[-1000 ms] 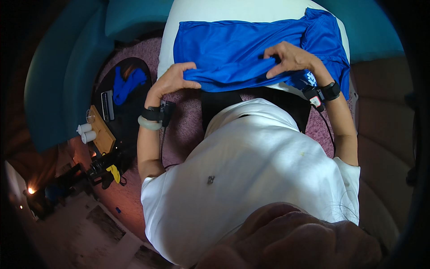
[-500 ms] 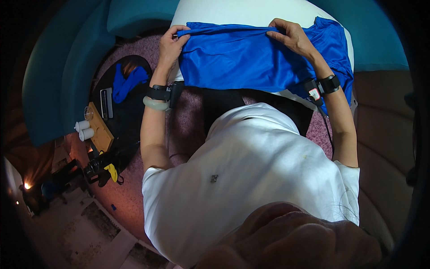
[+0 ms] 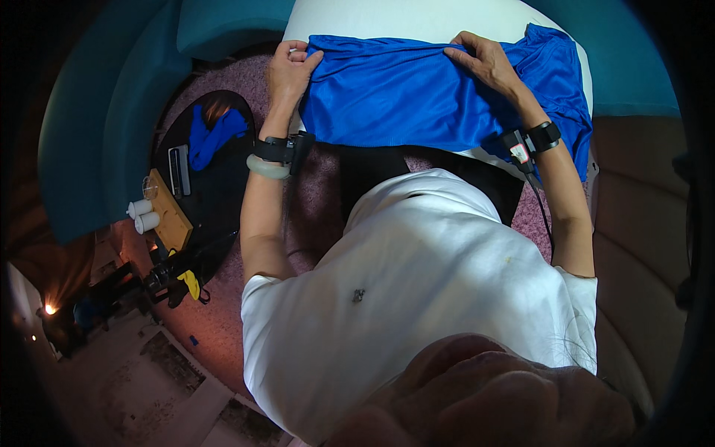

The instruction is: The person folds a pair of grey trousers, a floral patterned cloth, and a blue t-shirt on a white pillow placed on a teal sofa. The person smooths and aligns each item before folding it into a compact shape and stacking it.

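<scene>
A shiny blue shirt (image 3: 395, 100) lies folded over on itself across a white rounded surface (image 3: 350, 18) in front of me. At its upper left corner, my left hand (image 3: 289, 78) pinches the cloth between thumb and fingers. My right hand (image 3: 490, 65) grips the far edge, right of the middle, with thumb and fingertips closed on the fabric. Bunched, creased cloth spreads to the right beyond my right wrist and hangs over the near right edge of the surface.
To the left, a dark low table (image 3: 216, 190) carries another blue cloth (image 3: 212, 138), a wooden tray (image 3: 171, 212), white cups (image 3: 146, 222) and a slim grey box (image 3: 179, 171). A teal curved sofa (image 3: 126, 112) wraps around the far side, and a brown seat (image 3: 633, 223) stands at right.
My left hand has shifted slightly right, and the shirt's left corner has moved with it. The far edge shows less of a straight fold. My right hand stays nearly in place.
</scene>
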`<state>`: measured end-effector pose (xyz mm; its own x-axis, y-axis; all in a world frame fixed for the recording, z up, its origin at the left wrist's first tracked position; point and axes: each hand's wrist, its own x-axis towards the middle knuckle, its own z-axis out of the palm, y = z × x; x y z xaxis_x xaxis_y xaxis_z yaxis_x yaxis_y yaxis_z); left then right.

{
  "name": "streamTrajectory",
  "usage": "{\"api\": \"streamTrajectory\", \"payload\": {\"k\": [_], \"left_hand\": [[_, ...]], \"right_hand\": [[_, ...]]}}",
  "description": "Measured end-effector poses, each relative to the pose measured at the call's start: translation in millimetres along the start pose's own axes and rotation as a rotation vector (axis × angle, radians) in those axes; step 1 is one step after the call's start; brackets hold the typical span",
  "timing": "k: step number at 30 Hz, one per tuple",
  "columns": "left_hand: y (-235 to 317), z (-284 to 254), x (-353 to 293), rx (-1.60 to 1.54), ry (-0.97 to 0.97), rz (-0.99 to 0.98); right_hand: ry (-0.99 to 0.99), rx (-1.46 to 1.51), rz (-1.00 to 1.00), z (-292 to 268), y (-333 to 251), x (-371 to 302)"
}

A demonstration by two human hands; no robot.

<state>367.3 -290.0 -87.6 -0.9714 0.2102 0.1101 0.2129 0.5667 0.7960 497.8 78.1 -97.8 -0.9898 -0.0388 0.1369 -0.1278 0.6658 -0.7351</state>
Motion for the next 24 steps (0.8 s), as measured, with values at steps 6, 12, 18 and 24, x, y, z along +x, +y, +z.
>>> {"api": "streamTrajectory", "payload": {"k": [6, 12, 18, 24], "left_hand": [[-6.8, 8.8, 2.9, -0.342, 0.078, 0.001], [-2.2, 7.0, 0.8, -0.169, 0.022, -0.074], [7.6, 6.9, 6.8, -0.164, -0.023, -0.097], [9.9, 5.8, 17.3, -0.340, -0.086, -0.138]], "right_hand": [[0.123, -0.043, -0.026, 2.1, -3.8, 0.8], [0.107, -0.095, -0.004, 2.2, -11.3, -1.4], [0.129, -0.125, -0.004, 3.2, -14.4, -2.3], [0.124, -0.126, 0.007, 2.9, -15.7, -3.1]]}}
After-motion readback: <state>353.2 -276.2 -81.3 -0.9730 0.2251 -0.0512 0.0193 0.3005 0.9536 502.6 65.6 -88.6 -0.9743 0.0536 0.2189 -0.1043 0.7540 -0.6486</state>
